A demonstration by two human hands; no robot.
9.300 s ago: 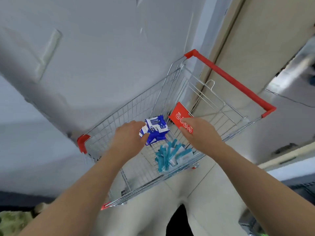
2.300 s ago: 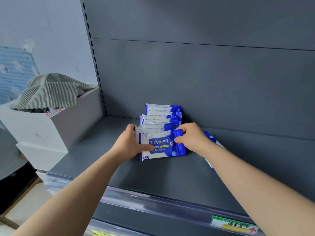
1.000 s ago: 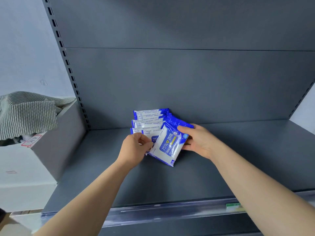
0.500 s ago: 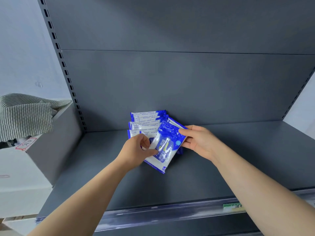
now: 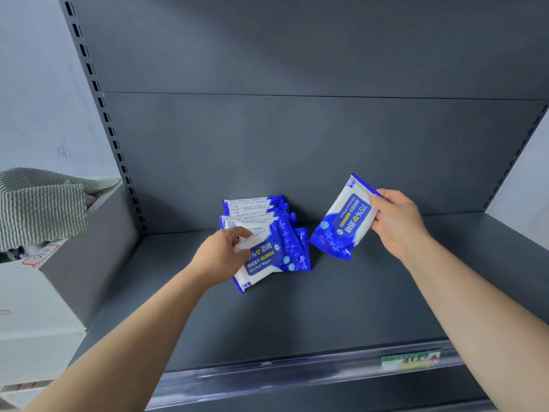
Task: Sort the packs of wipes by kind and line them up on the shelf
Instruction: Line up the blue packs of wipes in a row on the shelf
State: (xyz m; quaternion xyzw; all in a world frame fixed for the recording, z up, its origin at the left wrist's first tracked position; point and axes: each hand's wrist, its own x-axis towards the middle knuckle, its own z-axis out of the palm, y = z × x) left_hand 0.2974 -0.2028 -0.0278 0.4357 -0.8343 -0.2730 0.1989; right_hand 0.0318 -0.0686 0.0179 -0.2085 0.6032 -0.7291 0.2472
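Two hands are on blue and white packs of alcohol wipes. The left hand (image 5: pixel 221 255) holds the front pack (image 5: pixel 267 258) by its left end, with fingers curled on it. That pack lies against a row of packs (image 5: pixel 255 208) set one behind the other, close to the back of the shelf (image 5: pixel 297 316). The right hand (image 5: pixel 398 224) pinches the loose pack (image 5: pixel 341 223) by its top right edge. This pack hangs tilted just right of the row, not touching it. Lots of bare shelf lies to the right and in front, out to the clear strip (image 5: pixel 297 373) on the front edge. A slotted post (image 5: pixel 110 132) and a grey box (image 5: pixel 74 263) with a striped cloth (image 5: pixel 38 203) close off the left side.
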